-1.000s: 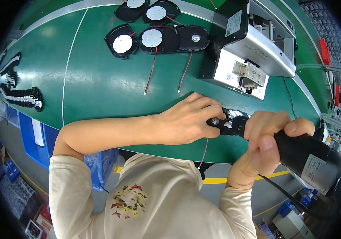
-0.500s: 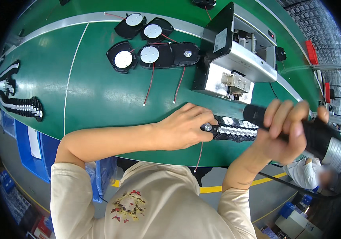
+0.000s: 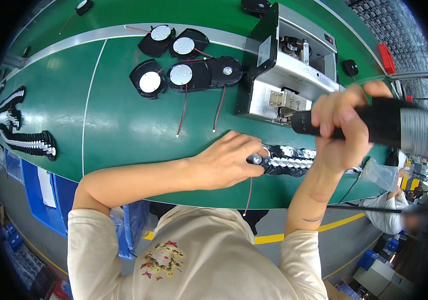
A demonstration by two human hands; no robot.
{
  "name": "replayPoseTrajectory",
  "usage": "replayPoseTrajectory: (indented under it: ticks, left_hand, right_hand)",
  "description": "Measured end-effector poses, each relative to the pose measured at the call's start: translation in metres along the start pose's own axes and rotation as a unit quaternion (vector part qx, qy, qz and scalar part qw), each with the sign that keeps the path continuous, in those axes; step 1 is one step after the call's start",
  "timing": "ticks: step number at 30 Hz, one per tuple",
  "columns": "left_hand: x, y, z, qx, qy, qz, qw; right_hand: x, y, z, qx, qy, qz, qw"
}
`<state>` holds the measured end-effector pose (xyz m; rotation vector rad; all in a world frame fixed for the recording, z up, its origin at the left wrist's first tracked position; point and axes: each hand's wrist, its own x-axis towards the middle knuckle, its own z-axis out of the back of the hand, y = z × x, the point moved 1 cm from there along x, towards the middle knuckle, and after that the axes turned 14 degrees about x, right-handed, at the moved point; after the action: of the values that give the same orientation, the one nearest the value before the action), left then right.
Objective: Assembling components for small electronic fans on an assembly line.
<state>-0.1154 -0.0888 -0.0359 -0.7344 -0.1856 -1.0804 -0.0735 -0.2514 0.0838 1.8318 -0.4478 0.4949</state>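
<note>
My left hand lies on the green bench, its fingers closed around a black part with a round silver piece at its end. A thin red wire hangs from that part toward the near edge. Just right of it lies a row of overlapping black and white parts, its right portion behind my right wrist. My right hand is wrapped around a black cylindrical tool with a silver ribbed band, raised over the bench; its exact kind I cannot make out.
A metal bench machine stands at the far right. Several black housings with white discs and red wires lie left of it. Curved stacks of black and white parts sit at the far left. Blue bins stand below the near left edge.
My right hand has moved up and slightly left with the tool, which is now closer to level. My left hand stays at the same part.
</note>
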Motion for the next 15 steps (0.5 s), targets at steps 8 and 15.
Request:
replayPoseTrajectory:
  ticks: [8, 15]
  left_hand:
    - [-0.001, 0.0, -0.001, 0.012, -0.008, 0.002, 1.0]
    - [0.005, -0.005, 0.001, -0.002, -0.007, 0.002, 1.0]
  right_hand:
    - [-0.015, 0.016, 0.008, 0.023, 0.075, 0.061, 0.995]
    - [0.006, -0.003, 0.002, -0.044, -0.011, 0.037, 0.998]
